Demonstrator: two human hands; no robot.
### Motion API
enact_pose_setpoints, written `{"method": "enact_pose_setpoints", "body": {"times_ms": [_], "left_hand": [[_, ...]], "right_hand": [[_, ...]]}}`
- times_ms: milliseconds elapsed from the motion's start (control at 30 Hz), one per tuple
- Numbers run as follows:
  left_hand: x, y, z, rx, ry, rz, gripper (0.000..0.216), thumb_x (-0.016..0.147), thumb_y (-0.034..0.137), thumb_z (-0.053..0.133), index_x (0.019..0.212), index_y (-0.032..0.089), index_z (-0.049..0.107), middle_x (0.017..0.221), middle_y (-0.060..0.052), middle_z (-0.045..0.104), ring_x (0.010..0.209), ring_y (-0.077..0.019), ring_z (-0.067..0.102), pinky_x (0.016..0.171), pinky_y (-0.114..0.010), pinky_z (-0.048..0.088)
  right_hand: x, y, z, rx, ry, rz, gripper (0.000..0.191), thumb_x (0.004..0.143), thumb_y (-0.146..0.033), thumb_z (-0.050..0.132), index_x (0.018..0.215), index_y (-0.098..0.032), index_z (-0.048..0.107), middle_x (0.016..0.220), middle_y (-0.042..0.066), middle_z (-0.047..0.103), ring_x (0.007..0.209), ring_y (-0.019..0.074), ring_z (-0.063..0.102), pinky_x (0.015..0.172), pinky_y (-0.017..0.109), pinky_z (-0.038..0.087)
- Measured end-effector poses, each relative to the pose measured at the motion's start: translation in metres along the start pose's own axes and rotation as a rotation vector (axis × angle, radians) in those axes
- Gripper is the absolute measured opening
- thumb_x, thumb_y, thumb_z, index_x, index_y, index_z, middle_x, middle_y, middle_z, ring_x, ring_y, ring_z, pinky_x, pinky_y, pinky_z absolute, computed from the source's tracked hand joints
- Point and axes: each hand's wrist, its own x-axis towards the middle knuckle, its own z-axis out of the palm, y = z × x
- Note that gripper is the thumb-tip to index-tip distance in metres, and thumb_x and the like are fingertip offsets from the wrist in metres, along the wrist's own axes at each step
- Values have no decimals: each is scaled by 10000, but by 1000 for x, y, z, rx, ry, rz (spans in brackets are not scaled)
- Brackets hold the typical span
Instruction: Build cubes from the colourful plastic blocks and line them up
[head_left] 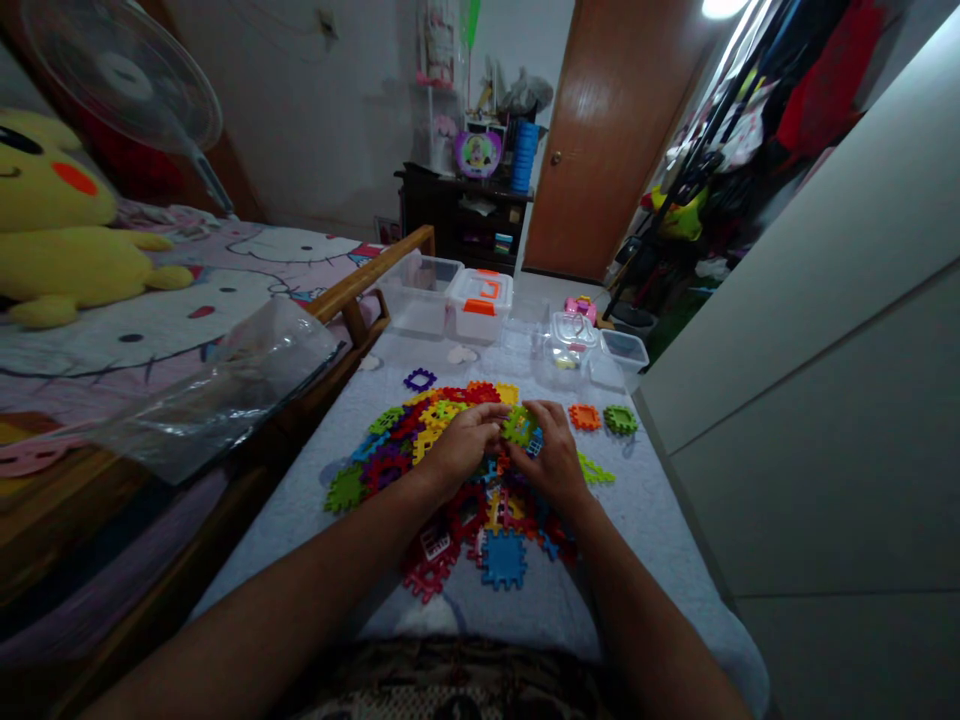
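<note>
My left hand (pixel 466 445) and my right hand (pixel 553 455) meet over a heap of colourful plastic building pieces. Between them they grip a green interlocking building piece (pixel 517 426), fingers closed on its two sides. A blue piece (pixel 535 442) shows at my right fingers; whether it is joined to the green one I cannot tell. Below the hands lie red and yellow pieces and a blue square piece (pixel 503 558). A dark green toothed piece (pixel 346 490) rests at the heap's left edge. My fingertips partly cover the held piece.
Clear plastic boxes (pixel 409 300) line the table's far end, one with an orange-latched lid (pixel 480 300). An orange piece (pixel 584 417) and a green piece (pixel 620 420) lie to the right. A wooden bed rail (pixel 367 270) borders the left, a white cabinet (pixel 817 400) the right.
</note>
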Motion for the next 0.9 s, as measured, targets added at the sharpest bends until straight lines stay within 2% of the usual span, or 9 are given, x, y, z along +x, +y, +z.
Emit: {"method": "enact_pose_setpoints", "body": {"times_ms": [167,267,367,533,700,800,900], "left_hand": [[-2,5,-4,-25,-42,-15,256,724,103,615,971,156,660,980,-68,701,823,-141,663,827,-293,527],[-3,14,-11,23,-42,25,243,731,142,645,972,171,651,1027,-74,699,934,-176,671,880,-331,526],[-3,26,-24,133,-9,98,207,727,178,626,932,176,652,1029,-69,701,975,-195,666,908,-363,523],[9,38,-56,422,105,236,274,710,302,637,949,171,662,999,-66,720,959,-232,666,947,-407,498],[35,42,-94,800,188,297,364,723,382,598,1012,172,667,1074,-81,714,975,-261,661,935,-396,500],[55,45,-108,1073,149,329,376,754,357,543,1051,164,668,1136,-92,689,1054,-269,636,1003,-387,456],[75,46,-105,1282,21,352,376,791,313,513,1104,159,653,1240,-106,644,1157,-262,590,1056,-371,411]], "right_hand": [[8,5,-9,-34,-32,-40,504,775,-215,644,1263,-194,522,1172,115,551,1113,262,542,991,432,473],[28,28,-26,-119,-59,-17,515,750,-225,655,1248,-169,538,1157,122,557,1072,257,564,964,408,480],[54,61,-41,-269,-171,57,519,718,-254,695,1213,-155,575,1147,125,565,1067,257,571,965,383,466],[80,95,-42,-610,-534,189,554,748,-306,707,1272,-167,592,1237,141,585,1143,299,547,947,377,439],[86,101,-34,-661,-655,202,550,737,-333,742,1261,-220,622,1257,124,608,1164,318,543,934,371,429],[88,104,-32,-663,-715,215,537,695,-319,780,1209,-225,655,1233,128,628,1152,338,552,909,385,442],[90,106,-32,-647,-744,222,515,693,-317,787,1184,-216,667,1232,140,629,1141,347,566,894,400,457]]}}
